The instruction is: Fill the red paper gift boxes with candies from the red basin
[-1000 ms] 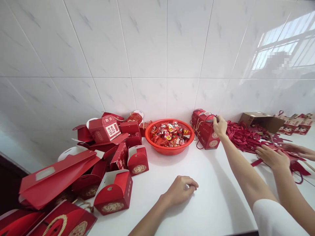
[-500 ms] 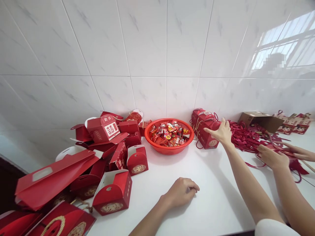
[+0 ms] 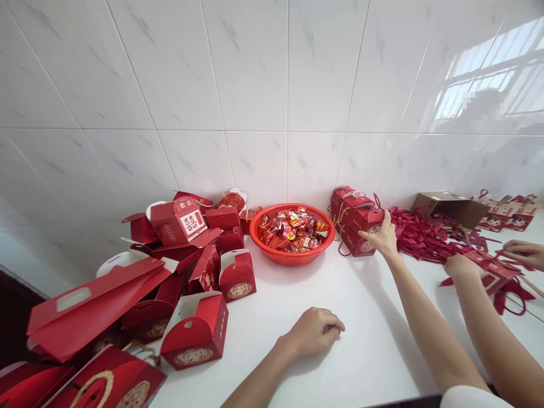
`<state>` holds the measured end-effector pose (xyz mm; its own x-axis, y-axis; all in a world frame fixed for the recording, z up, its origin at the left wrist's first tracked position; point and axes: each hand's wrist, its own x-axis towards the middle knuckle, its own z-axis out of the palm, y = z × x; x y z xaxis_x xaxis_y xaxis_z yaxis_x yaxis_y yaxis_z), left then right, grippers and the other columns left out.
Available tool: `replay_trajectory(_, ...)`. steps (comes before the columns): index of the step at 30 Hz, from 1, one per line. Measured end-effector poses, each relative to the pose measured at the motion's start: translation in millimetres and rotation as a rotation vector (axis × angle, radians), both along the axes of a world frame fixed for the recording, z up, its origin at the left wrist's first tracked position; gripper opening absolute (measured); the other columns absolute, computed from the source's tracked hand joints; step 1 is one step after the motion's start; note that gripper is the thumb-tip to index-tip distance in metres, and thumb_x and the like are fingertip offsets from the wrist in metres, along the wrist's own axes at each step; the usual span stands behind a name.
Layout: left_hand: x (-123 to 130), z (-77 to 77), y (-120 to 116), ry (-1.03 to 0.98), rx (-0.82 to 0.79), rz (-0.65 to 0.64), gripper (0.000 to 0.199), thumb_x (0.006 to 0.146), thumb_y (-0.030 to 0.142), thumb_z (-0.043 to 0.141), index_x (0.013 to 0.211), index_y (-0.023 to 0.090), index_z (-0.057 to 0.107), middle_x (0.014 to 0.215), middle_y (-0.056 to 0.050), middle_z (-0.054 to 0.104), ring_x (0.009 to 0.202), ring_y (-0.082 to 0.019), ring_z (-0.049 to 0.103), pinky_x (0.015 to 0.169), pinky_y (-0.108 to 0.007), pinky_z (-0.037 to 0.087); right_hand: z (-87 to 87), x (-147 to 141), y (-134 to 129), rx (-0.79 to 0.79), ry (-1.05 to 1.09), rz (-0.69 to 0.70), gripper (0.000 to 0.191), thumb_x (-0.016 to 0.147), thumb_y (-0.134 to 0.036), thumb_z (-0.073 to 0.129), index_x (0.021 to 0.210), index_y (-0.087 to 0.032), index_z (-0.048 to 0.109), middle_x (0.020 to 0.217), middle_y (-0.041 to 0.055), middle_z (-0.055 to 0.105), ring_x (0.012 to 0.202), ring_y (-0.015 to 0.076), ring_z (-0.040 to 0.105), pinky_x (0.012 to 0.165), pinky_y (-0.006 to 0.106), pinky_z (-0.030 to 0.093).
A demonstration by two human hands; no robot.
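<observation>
My left hand [image 3: 313,332] rests on the white tabletop, fingers curled in and thumb near them, with nothing visible inside. My right hand [image 3: 383,237] is at a red gift box [image 3: 364,216] on top of a stack. Its thumb lies across the box's front and its fingers are along the right side. Beneath it sits another red gift box [image 3: 356,243] with a gold emblem and cord handle, and more closed boxes stand behind. Left of the stack, a red plastic basket [image 3: 293,260] holds wrapped sweets [image 3: 290,232].
Open red boxes [image 3: 195,340] are heaped on the left. On the right, a co-worker's hands [image 3: 465,266] handle a red box [image 3: 497,272] with ribbon. Nearby are a pile of dark red ribbons [image 3: 419,235], a cardboard box [image 3: 450,209] and patterned boxes [image 3: 516,215]. A tiled wall [image 3: 255,164] stands behind.
My right hand has closed from a spread pose onto the top box, which has shifted slightly. My left hand stays put. The co-worker's hands have moved, turning their red box.
</observation>
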<state>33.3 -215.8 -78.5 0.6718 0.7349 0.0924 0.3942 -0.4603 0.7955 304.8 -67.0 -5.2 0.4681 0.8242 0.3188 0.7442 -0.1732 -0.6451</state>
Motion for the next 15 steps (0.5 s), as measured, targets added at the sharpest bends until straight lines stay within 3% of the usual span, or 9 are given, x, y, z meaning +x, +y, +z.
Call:
replay_trajectory(6, 1, 0.8, 0, 0.014, 0.007, -0.007, 0.034, 0.079, 0.008, 0.053, 0.098, 0.018, 0.079, 0.097, -0.006, 0.077, 0.087, -0.019, 0.07, 0.085, -0.028, 0.051, -6.6, 7, 3, -0.016, -0.04, 0.036, 0.121, 0.065, -0.051, 0.074, 0.156, -0.014, 0.004, 0.138, 0.0274, 0.043, 0.12, 0.0439, 0.055, 0.094, 0.052, 0.045)
replay_trajectory(10, 0, 0.7, 1, -0.02, -0.012, 0.021, 0.033, 0.079, 0.008, 0.054, 0.098, 0.019, 0.079, 0.095, -0.005, 0.077, 0.084, -0.018, 0.07, 0.082, -0.027, 0.052, -0.7, -2, -1, 0.059, -0.067, 0.0, 0.124, 0.063, -0.053, 0.078, 0.154, -0.007, 0.008, 0.151, 0.0365, 0.022, 0.134, 0.0517, 0.039, 0.103, 0.059, 0.036)
replay_trajectory(12, 0, 0.8, 1, -0.041, -0.025, 0.038, 0.032, 0.079, 0.008, 0.053, 0.097, 0.018, 0.079, 0.095, -0.005, 0.076, 0.081, -0.017, 0.07, 0.081, -0.027, 0.052, 6.4, -14, -4, 0.187, -0.1, -0.034, 0.114, 0.067, -0.051, 0.075, 0.153, -0.006, 0.014, 0.154, 0.0363, 0.016, 0.14, 0.052, 0.029, 0.106, 0.063, 0.031)
replay_trajectory(15, 0, 0.8, 1, -0.053, -0.062, 0.049, 0.033, 0.082, 0.009, 0.051, 0.098, 0.017, 0.078, 0.097, -0.006, 0.076, 0.079, -0.016, 0.07, 0.079, -0.026, 0.053, 20.6, -45, -10, 0.426, -0.114, 0.091, 0.076, 0.079, -0.04, 0.064, 0.143, -0.009, 0.036, 0.147, 0.0287, 0.037, 0.138, 0.0419, 0.037, 0.107, 0.058, 0.035)
